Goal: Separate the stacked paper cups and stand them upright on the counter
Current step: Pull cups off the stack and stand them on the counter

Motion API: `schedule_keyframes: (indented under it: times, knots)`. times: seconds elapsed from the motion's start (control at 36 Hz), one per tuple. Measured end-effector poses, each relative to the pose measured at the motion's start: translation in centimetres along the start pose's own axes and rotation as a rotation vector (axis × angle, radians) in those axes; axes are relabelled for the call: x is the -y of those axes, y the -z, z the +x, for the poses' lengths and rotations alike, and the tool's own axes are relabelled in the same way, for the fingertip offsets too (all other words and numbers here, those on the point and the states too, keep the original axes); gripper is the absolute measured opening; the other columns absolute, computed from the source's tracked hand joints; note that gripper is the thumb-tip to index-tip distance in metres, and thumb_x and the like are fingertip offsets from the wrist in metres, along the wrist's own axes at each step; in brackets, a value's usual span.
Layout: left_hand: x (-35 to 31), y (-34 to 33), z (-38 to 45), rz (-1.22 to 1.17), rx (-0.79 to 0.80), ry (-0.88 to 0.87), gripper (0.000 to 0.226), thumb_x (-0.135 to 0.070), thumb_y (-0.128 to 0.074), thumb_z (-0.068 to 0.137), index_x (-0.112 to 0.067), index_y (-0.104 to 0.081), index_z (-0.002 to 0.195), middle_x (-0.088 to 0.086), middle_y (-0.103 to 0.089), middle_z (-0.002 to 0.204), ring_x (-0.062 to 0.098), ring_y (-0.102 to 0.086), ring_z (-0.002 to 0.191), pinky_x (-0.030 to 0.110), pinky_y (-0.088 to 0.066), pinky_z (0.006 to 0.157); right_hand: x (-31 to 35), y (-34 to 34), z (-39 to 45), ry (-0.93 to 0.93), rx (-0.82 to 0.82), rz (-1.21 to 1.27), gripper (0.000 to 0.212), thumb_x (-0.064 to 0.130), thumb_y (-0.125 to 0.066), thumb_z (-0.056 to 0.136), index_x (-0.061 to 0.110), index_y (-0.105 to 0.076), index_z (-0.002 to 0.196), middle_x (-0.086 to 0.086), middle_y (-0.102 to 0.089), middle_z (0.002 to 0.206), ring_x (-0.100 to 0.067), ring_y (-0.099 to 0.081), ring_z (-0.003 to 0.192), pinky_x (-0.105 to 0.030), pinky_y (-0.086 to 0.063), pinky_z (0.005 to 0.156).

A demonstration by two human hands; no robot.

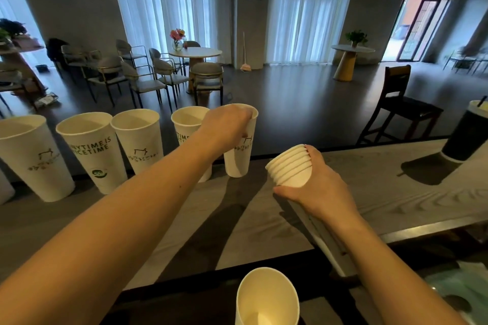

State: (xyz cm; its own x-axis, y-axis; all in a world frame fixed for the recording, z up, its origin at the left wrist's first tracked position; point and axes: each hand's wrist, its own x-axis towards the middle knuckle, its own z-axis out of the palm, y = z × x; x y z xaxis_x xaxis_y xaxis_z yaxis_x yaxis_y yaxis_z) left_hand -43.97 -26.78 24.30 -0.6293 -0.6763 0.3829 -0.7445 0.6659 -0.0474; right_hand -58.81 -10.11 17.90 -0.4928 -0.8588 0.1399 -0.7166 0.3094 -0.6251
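Several white paper cups stand upright in a row along the far edge of the grey counter (369, 192); the leftmost cup (34, 158) is at the left border. My left hand (227, 124) grips the rim and upper wall of the rightmost cup (237, 161), whose base sits on the counter. My right hand (317, 192) holds the stack of nested cups (289, 169), tilted with the rims pointing up and to the left. Another single cup (266, 298) stands open at the bottom centre, below the counter edge.
A dark drink cup with a straw (467, 134) stands on the counter at the far right. Beyond the counter lies a café room with a dark wooden chair (401, 108), round tables and several grey chairs. A sink area (454, 285) shows at the bottom right.
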Motion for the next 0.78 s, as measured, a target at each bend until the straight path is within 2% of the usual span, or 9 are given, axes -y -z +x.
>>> schedule_keyframes:
  times: [0.06, 0.11, 0.17, 0.25, 0.31, 0.39, 0.58, 0.69, 0.78]
  knots:
    - [-0.1, 0.7, -0.1, -0.021, -0.012, 0.001, 0.043, -0.027, -0.067, 0.088, -0.02, -0.054, 0.129, 0.008, -0.062, 0.125, 0.027, -0.061, 0.11, 0.034, -0.048, 0.075, 0.1, 0.0, 0.0, 0.018, -0.005, 0.012, 0.105, 0.062, -0.083, 0.061, 0.046, -0.022, 0.144, 0.001, -0.057, 0.121, -0.019, -0.056, 0.1, -0.033, -0.046, 0.076]
    - [-0.5, 1.9, -0.7, -0.091, -0.153, -0.024, 0.046, -0.032, -0.064, 0.09, -0.019, -0.053, 0.133, 0.006, -0.06, 0.13, 0.025, -0.056, 0.119, 0.038, -0.048, 0.09, 0.3, 0.1, -0.2, 0.035, -0.009, 0.022, 0.106, 0.06, -0.084, 0.062, 0.045, -0.021, 0.145, 0.001, -0.056, 0.121, -0.018, -0.055, 0.099, -0.033, -0.046, 0.076]
    - [-1.6, 3.0, -1.8, -0.277, -0.263, -0.073, 0.036, -0.035, -0.057, 0.095, -0.019, -0.059, 0.126, 0.001, -0.065, 0.12, 0.019, -0.059, 0.11, 0.036, -0.049, 0.091, 0.6, 0.2, -0.4, 0.047, -0.016, 0.027, 0.106, 0.059, -0.084, 0.062, 0.044, -0.02, 0.146, 0.002, -0.056, 0.12, -0.017, -0.055, 0.099, -0.034, -0.048, 0.077]
    - [-4.0, 4.7, -3.8, -0.697, 0.137, -0.052, 0.035, -0.04, -0.045, 0.1, -0.016, -0.064, 0.118, 0.0, -0.069, 0.109, 0.013, -0.063, 0.1, 0.034, -0.051, 0.09, 1.1, 0.2, -0.9, 0.059, -0.031, 0.016, 0.107, 0.066, -0.078, 0.056, 0.046, -0.021, 0.144, 0.002, -0.06, 0.117, -0.02, -0.061, 0.099, -0.041, -0.055, 0.08]
    - [-5.0, 5.1, -4.5, -0.762, 0.399, -0.064, 0.039, -0.041, -0.04, 0.102, -0.016, -0.065, 0.118, 0.0, -0.068, 0.109, 0.014, -0.062, 0.1, 0.033, -0.048, 0.091, 1.4, 0.3, -1.2, 0.057, -0.02, -0.01, 0.108, 0.066, -0.075, 0.055, 0.045, -0.019, 0.145, 0.001, -0.061, 0.118, -0.023, -0.062, 0.1, -0.044, -0.056, 0.081]
    - [-5.2, 5.1, -5.1, -0.847, 0.471, -0.08, 0.029, -0.032, -0.047, 0.101, -0.021, -0.069, 0.117, -0.004, -0.07, 0.108, 0.012, -0.063, 0.1, 0.032, -0.05, 0.09, 1.5, 0.8, -1.9, 0.065, -0.031, -0.012, 0.107, 0.062, -0.076, 0.059, 0.044, -0.017, 0.147, 0.001, -0.059, 0.118, -0.023, -0.061, 0.101, -0.044, -0.056, 0.08]
    - [-5.9, 5.6, -4.9, -0.934, 0.32, 0.028, 0.017, -0.024, -0.072, 0.086, -0.018, -0.073, 0.102, -0.003, -0.073, 0.097, 0.011, -0.068, 0.091, 0.03, -0.056, 0.082, 0.9, 2.1, -3.1, 0.103, -0.093, -0.032, 0.11, 0.059, -0.079, 0.062, 0.044, -0.015, 0.15, 0.0, -0.055, 0.12, -0.024, -0.059, 0.104, -0.042, -0.054, 0.077]
    - [-5.6, 6.9, -2.8, -0.828, 0.074, 0.1, 0.023, -0.026, -0.072, 0.085, -0.017, -0.067, 0.105, -0.007, -0.068, 0.096, 0.002, -0.064, 0.081, 0.017, -0.051, 0.065, -0.6, 2.6, -3.2, 0.032, -0.068, -0.078, 0.113, 0.056, -0.083, 0.065, 0.04, -0.012, 0.151, -0.003, -0.051, 0.12, -0.026, -0.057, 0.105, -0.043, -0.052, 0.079]
    - [-5.9, 7.2, -0.8, -0.697, -0.109, 0.086, 0.024, -0.027, -0.068, 0.088, -0.017, -0.066, 0.109, -0.005, -0.065, 0.098, 0.009, -0.062, 0.085, 0.021, -0.051, 0.069, -2.2, 2.8, -2.9, -0.062, -0.044, -0.106, 0.111, 0.059, -0.083, 0.063, 0.039, -0.015, 0.149, -0.005, -0.054, 0.121, -0.029, -0.058, 0.107, -0.045, -0.053, 0.084]
